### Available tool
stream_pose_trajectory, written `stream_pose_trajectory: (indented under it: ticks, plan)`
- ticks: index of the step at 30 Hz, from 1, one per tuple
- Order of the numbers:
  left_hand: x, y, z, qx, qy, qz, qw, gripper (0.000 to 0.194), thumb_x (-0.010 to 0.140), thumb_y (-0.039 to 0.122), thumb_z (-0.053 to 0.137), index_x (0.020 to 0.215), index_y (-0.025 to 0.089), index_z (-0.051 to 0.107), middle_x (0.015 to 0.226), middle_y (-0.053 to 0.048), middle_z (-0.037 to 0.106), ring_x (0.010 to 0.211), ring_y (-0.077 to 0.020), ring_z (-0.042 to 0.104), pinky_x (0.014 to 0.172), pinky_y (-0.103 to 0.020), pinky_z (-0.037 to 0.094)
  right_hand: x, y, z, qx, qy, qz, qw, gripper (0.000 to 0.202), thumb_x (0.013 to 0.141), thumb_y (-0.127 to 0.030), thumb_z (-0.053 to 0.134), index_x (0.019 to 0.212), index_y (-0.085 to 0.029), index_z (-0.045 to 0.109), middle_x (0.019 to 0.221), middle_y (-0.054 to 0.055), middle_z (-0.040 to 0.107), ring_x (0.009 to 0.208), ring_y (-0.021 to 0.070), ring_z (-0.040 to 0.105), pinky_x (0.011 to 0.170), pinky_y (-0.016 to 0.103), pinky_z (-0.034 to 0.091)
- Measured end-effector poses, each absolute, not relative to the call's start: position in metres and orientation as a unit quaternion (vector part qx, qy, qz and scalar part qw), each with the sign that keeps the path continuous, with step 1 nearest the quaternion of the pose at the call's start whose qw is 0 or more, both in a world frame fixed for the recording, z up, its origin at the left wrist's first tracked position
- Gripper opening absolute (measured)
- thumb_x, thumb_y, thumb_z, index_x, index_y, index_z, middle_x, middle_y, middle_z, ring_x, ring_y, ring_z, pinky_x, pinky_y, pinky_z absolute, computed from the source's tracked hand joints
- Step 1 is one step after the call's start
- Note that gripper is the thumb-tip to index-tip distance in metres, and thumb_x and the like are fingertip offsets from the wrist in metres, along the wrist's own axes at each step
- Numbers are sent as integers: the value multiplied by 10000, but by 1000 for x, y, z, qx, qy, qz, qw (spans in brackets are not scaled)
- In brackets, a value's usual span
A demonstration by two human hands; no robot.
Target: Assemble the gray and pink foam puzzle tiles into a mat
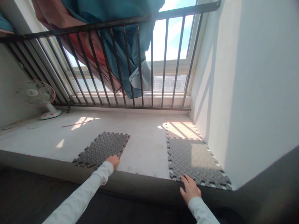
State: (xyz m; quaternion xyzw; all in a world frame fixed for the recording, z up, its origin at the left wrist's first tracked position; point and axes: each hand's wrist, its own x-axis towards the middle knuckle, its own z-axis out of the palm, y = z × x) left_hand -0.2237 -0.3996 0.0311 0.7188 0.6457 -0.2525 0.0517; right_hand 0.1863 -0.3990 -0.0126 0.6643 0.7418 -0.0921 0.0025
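White sleeves [86,193] nearest the camera, arms reaching to a pale ledge [144,149]. Left grip [113,161] on the near right corner of a loose gray mat [102,148], fingers curled over it; cannot tell if it pinches the edge. Mat lies flat, ridged face up, jigsaw edges, spreading left of and beyond that grip. Right grip [191,188] loosely open, fingers spread, nothing seen in it, at the near edge of a second gray mat [182,155]; contact unclear. Second mat flat, beyond and right of right grip, its right side along the white wall [254,93]. Sunlit mat [183,130] directly beyond it, edges meeting. Strip of ledge separates the gray mats, between the grips. Dark railing [105,24] beyond both grips, curtain [119,11] hanging behind it. Fan [37,93] far left of left grip, toward the railing.
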Motion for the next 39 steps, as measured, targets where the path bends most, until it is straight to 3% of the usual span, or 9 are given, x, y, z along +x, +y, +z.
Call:
stream_pose_trajectory:
  ticks: [5,8,13,19,23,27,32,36,39]
  plan:
    - [-222,-400,32,705,657,-262,58,349,681,51,421,934,183,621,1078,-111,564,1066,-259,455,780,-388,430,185,-400,-8,665,742,-88,8,497,661,-177,448,1151,-249,488,1268,46,435,1163,176,369,895,317,335]
    - [-214,-398,32,694,667,-267,47,424,672,49,422,1037,207,567,1113,-105,545,1062,-262,460,790,-422,420,183,-400,1,661,745,-84,18,477,665,-189,472,1139,-236,495,1273,63,430,1159,189,369,894,335,316]
    - [-167,-385,25,761,632,-148,19,432,689,136,446,1098,262,507,1109,-62,547,1026,-212,486,854,-385,392,175,-395,14,671,735,-94,23,452,693,-293,505,1140,-232,481,1287,80,411,1168,212,343,899,386,271]
    - [-59,-364,3,849,512,-36,125,401,689,224,449,1084,245,517,1127,-55,547,1024,-206,492,896,-362,390,173,-388,11,663,742,-96,9,410,703,-298,513,1108,-240,488,1270,87,425,1157,215,349,901,387,247]
    - [2,-356,-19,820,525,32,226,468,674,255,459,1135,182,501,1261,-113,447,1150,-237,402,990,-363,317,177,-385,6,646,758,-90,-8,468,638,-291,580,1091,-213,491,1245,106,443,1132,238,366,894,399,251]
    - [32,-347,-32,780,558,67,275,582,653,306,480,1217,175,425,1344,-126,331,1225,-233,309,1043,-359,239,179,-381,4,626,777,-64,-22,405,625,-288,580,1009,-175,525,1125,111,517,1022,242,441,863,386,287]
    - [38,-314,-19,763,589,85,251,701,644,259,477,1290,55,295,1369,-174,257,1259,-221,236,1058,-317,190,180,-374,-8,536,843,37,4,273,652,-266,544,871,-105,570,844,145,581,804,251,501,748,401,333]
    - [40,-267,-6,708,656,89,247,684,650,247,491,1281,60,308,1352,-166,302,1251,-221,255,1046,-319,198,182,-368,-26,466,878,104,-31,282,708,-240,466,914,-75,565,767,162,593,720,246,510,705,423,327]
    - [45,-231,-2,658,699,103,262,616,660,236,500,1247,102,369,1316,-131,379,1229,-201,304,1027,-304,228,182,-366,-31,461,878,122,-42,220,694,-209,451,827,-89,578,707,157,593,661,246,512,657,416,332]
